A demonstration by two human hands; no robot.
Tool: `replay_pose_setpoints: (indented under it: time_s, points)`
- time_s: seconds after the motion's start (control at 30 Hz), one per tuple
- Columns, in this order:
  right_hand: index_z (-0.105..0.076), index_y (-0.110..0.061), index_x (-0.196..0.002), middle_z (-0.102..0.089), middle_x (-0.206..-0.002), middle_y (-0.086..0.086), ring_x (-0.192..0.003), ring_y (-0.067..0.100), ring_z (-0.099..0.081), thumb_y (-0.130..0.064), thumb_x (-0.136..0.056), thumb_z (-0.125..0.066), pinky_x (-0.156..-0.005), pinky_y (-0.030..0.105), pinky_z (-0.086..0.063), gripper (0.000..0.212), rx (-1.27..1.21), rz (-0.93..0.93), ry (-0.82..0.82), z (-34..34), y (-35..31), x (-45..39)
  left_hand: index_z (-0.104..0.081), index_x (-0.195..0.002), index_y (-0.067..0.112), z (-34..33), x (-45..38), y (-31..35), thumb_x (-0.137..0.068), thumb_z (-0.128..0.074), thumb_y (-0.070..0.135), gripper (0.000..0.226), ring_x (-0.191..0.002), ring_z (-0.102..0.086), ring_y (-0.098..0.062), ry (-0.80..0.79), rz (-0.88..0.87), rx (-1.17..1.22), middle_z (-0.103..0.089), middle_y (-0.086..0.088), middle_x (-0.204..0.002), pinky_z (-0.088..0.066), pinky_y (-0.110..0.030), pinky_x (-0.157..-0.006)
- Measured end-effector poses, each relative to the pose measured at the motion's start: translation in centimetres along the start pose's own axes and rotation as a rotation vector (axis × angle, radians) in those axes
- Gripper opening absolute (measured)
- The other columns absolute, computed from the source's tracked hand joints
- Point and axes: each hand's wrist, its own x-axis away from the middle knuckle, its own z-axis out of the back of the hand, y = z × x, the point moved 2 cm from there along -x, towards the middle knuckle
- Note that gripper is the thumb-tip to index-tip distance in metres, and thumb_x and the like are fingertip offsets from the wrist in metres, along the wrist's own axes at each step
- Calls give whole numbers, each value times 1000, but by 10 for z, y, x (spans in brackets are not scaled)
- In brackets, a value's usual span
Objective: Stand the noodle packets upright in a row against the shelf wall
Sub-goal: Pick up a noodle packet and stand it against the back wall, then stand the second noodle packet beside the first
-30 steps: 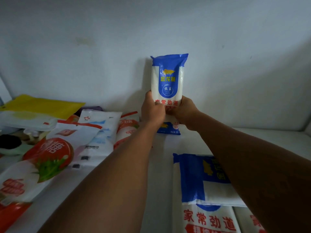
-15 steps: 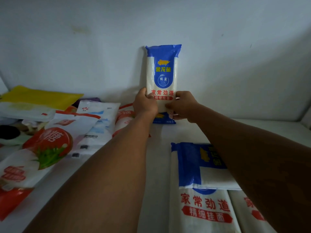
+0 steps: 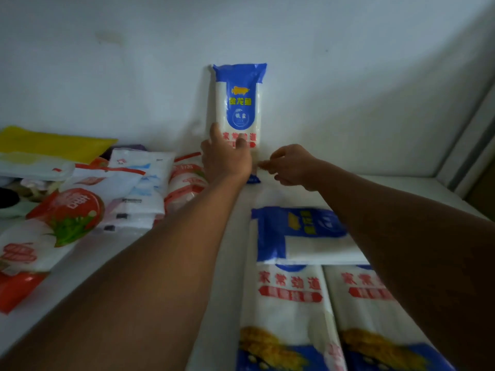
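One blue-and-white noodle packet [image 3: 239, 103] stands upright on the white shelf [image 3: 281, 194], its back against the shelf's rear wall [image 3: 348, 89]. My left hand [image 3: 226, 159] holds its lower part, thumb on the left edge and fingers on the front. My right hand [image 3: 290, 164] hovers just right of the packet's base, fingers loosely apart and holding nothing. Two more noodle packets [image 3: 289, 303] [image 3: 367, 311] lie flat side by side at the lower right. A third packet [image 3: 308, 236] lies crosswise on their far ends.
Several other food bags lie flat on the left: a red-and-white bag [image 3: 64, 215], a white bag [image 3: 139, 188], a red-trimmed packet [image 3: 184, 180] and a yellow bag [image 3: 51, 140]. The shelf's side wall [image 3: 468, 135] closes off the right.
The packet has been set lower and now rests against the wall. My right hand has let go and drawn off to the right, while my left hand stays on it.
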Motion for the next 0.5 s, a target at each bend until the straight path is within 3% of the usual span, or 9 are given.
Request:
replay_pose_setpoints:
  time_s: [0.1, 0.23, 0.37, 0.43, 0.5]
  points:
    - [-69, 1, -114, -71, -111, 18, -91, 23, -62, -35, -85, -73, -81, 35, -52, 46, 162, 26, -39, 20, 5, 22, -49, -135, 19, 5, 25, 8, -89, -57, 41, 52, -118, -57, -30, -45, -35, -14, -56, -11, -132, -48, -44, -99]
    - [-73, -5, -109, -72, -107, 10, -96, 19, -62, -41, -87, -69, -75, 28, -47, 43, 323, 90, -97, 43, 7, 56, -67, -110, 10, 16, 68, 35, -88, -54, 37, 38, -92, -60, -23, -193, -47, -80, -66, -3, -102, -43, -30, -74]
    - [-72, -5, -106, -71, -105, 11, -93, 24, -66, -52, -92, -55, -79, 32, -47, 53, 637, 81, -269, 55, 5, 91, -59, -93, 10, 24, 111, 66, -81, -56, 32, 25, -82, -60, -24, -397, 47, -215, -64, -5, -88, -53, -34, -76]
    - [-71, -6, -108, -72, -105, 13, -90, 26, -69, -50, -93, -52, -77, 33, -51, 51, 768, 56, -313, 61, 7, 105, -64, -92, 6, 26, 132, 78, -83, -50, 32, 31, -71, -64, -24, -550, 83, -325, -65, -7, -76, -57, -33, -71]
    - [-70, -6, -109, -72, -104, 13, -89, 26, -70, -37, -95, -53, -76, 32, -52, 38, 821, 36, -319, 66, 8, 118, -69, -98, 2, 29, 155, 86, -94, -41, 32, 41, -53, -60, -18, -781, 215, -478, -66, -8, -67, -52, -23, -50]
